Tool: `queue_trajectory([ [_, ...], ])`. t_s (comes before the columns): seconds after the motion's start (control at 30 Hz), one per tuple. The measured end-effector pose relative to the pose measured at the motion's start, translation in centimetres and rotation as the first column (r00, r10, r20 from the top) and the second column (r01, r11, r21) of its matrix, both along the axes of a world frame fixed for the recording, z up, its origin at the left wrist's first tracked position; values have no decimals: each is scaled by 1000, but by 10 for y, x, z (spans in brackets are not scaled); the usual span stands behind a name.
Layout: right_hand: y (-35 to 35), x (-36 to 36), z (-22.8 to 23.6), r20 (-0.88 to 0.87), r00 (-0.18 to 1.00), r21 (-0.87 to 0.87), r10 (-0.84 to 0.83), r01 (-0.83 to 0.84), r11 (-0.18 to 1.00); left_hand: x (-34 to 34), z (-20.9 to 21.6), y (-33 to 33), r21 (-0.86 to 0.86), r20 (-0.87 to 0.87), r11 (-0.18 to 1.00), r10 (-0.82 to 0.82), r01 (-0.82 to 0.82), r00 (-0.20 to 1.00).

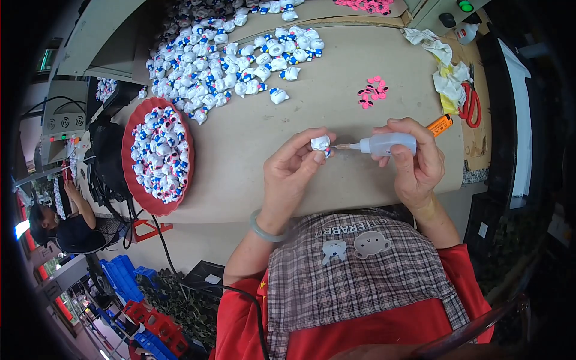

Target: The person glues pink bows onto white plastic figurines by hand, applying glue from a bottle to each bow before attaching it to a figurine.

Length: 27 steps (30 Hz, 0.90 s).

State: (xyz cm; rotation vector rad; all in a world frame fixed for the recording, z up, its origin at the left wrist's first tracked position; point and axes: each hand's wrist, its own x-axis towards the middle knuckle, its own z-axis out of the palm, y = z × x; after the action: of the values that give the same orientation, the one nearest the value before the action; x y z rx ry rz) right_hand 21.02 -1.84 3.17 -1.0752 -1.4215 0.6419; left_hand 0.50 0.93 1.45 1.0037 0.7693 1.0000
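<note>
Between the thumb and fingers of my left hand [294,170] is a small white figurine [320,143] with blue and pink parts. My right hand [420,165] grips a translucent squeeze bottle [390,144] lying nearly level, its thin needle tip pointing left. The tip is at the figurine's right side; whether it touches I cannot tell. Beyond my right hand lies a small group of pink pieces [373,91], some with dark faces. A large heap of similar white and blue figurines [240,66] covers the far left of the table.
A red scalloped bowl [188,161] full of figurines stands at the table's left. On the right are red-handled scissors [471,107], an orange tool [440,125] and crumpled white and yellow wrappers [451,84]. More pink pieces [366,6] lie at the back. Another person [63,225] works at far left.
</note>
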Motion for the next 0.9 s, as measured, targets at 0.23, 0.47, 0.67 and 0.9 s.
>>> queue_trajectory([
  [0.23,2,-3,-4,-32,999,-1,20,-20,1000,1,-6,0,-24,17,999,-21,21,1000],
  [0.47,3,-2,-5,-4,1000,41,-19,20,999,1,-5,0,-3,29,1000,-27,27,999],
  [0.67,1,0,-4,23,1000,26,-16,15,1000,1,-5,1,20,11,1000,-19,19,1000],
  [0.9,-2,2,-1,3,1000,-44,20,-20,999,3,-1,1,-4,-14,1000,2,-2,1000],
])
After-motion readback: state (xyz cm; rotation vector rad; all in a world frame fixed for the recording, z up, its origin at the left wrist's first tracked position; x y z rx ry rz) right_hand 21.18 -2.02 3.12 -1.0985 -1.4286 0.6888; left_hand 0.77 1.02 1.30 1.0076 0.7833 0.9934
